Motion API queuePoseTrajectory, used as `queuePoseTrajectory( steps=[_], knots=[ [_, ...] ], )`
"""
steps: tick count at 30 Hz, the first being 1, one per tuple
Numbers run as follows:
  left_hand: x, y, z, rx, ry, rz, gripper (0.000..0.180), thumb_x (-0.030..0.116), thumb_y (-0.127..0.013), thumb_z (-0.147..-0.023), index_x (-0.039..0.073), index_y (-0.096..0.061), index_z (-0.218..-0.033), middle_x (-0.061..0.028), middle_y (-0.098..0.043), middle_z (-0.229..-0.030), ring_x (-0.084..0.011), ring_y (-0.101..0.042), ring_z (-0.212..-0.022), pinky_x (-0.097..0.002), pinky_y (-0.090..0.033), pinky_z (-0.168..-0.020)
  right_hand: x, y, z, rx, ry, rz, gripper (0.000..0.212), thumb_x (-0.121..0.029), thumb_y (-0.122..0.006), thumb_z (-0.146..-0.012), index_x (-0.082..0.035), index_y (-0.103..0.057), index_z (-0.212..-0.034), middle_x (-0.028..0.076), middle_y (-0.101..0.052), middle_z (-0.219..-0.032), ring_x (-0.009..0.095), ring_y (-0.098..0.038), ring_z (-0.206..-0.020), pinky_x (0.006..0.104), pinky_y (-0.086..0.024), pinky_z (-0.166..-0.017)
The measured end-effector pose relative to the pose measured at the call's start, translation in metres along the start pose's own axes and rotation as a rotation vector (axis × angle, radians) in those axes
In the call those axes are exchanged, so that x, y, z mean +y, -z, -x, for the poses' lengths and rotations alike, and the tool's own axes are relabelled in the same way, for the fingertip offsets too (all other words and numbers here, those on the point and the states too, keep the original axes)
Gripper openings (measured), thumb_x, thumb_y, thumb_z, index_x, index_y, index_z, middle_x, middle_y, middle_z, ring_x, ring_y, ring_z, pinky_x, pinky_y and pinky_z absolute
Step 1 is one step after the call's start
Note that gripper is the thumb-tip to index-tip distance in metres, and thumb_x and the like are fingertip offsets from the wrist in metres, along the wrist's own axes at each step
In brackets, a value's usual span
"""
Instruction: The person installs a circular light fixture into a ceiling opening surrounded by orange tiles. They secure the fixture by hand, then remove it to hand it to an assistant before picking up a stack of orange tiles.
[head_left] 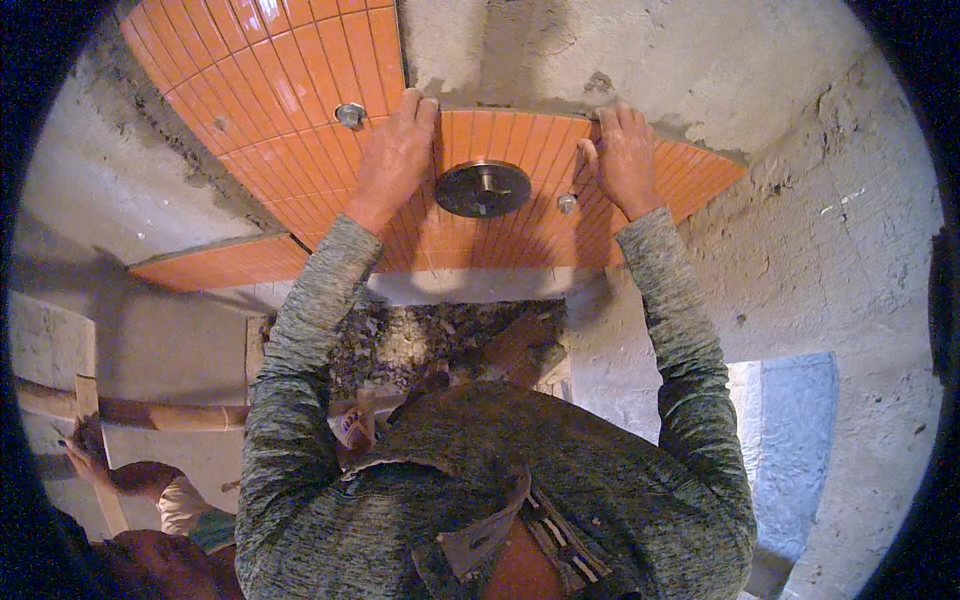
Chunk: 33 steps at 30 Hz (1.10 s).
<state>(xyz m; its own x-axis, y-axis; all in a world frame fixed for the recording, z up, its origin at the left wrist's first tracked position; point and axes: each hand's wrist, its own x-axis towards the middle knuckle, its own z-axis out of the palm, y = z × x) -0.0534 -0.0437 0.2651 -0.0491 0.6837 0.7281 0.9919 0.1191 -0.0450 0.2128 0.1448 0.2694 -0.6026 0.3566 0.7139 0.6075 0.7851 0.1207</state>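
In front of me, a glossy orange tile (530, 135) with narrow vertical grooves lies against the rough wall. My left hand (396, 160) is closed at its upper edge, fingers together and bent over the rim. Farther right along the same edge, my right hand (625, 165) curls its fingers over the top, its thumb apart on the tile face. Between the hands sits a dark round metal fitting (484, 188) with a short stub in its middle. A small metal pipe fitting (567, 204) pokes out beside my right hand; another pipe fitting (350, 115) is left of my left hand.
More orange tiles (270, 60) cover the wall up and to the left. Rough grey plaster (800, 230) is at the right, near a bluish-lit panel (800, 430). Rubble (400, 340) lies below. At the lower left, another person's hand (88, 465) is beside a wooden board (100, 505).
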Motion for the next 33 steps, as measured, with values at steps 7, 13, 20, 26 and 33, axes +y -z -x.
queuePoseTrajectory(
  steps=[7, 13, 20, 26, 33],
  knots=[
    [-0.009, -0.003, -0.001, -0.121, -0.005, -0.034, 0.031, 0.006, -0.055, -0.093, 0.002, -0.055, -0.124, -0.0167, -0.057, -0.119, -0.0343, -0.071, -0.086, -0.0463, -0.059, -0.067, 0.010, 0.019, 0.001, -0.073, -0.001, -0.149, 0.040, -0.018, -0.078, -0.083, -0.005, -0.066, -0.118, 0.019, -0.064, -0.108, 0.040, -0.059, -0.107, 0.0492, -0.048, -0.093],
    [-0.019, -0.005, 0.001, -0.111, -0.076, -0.064, 0.033, 0.005, -0.054, -0.093, 0.002, -0.053, -0.126, -0.0176, -0.055, -0.121, -0.0351, -0.072, -0.087, -0.0469, -0.059, -0.068, 0.066, 0.031, -0.010, -0.374, -0.040, -0.146, 0.027, -0.014, -0.068, -0.091, -0.004, -0.071, -0.117, 0.019, -0.068, -0.113, 0.041, -0.061, -0.112, 0.0484, -0.050, -0.097],
    [-0.013, 0.012, -0.004, -0.204, -0.068, -0.067, 0.033, 0.003, -0.054, -0.092, -0.002, -0.052, -0.124, -0.0204, -0.055, -0.122, -0.0368, -0.071, -0.092, -0.0475, -0.059, -0.072, 0.072, 0.029, -0.010, -0.312, 0.040, -0.121, 0.022, -0.012, -0.064, -0.094, -0.002, -0.071, -0.113, 0.021, -0.067, -0.111, 0.044, -0.062, -0.108, 0.0502, -0.051, -0.094],
    [-0.016, 0.011, -0.003, -0.161, -0.096, 0.034, 0.033, 0.004, -0.054, -0.092, 0.000, -0.052, -0.125, -0.0189, -0.055, -0.122, -0.0369, -0.071, -0.092, -0.0469, -0.059, -0.074, 0.073, 0.022, -0.005, -0.286, -0.027, -0.175, 0.023, -0.008, -0.067, -0.091, -0.003, -0.070, -0.114, 0.021, -0.067, -0.111, 0.044, -0.062, -0.109, 0.0497, -0.051, -0.094],
    [-0.013, 0.011, -0.003, -0.148, -0.084, -0.001, 0.032, 0.005, -0.053, -0.093, 0.000, -0.054, -0.124, -0.0174, -0.056, -0.123, -0.0376, -0.069, -0.098, -0.0466, -0.059, -0.077, 0.075, 0.034, 0.004, -0.194, -0.111, -0.365, 0.029, -0.007, -0.068, -0.090, -0.005, -0.070, -0.119, 0.020, -0.068, -0.116, 0.040, -0.063, -0.113, 0.0458, -0.051, -0.098]
  ],
)
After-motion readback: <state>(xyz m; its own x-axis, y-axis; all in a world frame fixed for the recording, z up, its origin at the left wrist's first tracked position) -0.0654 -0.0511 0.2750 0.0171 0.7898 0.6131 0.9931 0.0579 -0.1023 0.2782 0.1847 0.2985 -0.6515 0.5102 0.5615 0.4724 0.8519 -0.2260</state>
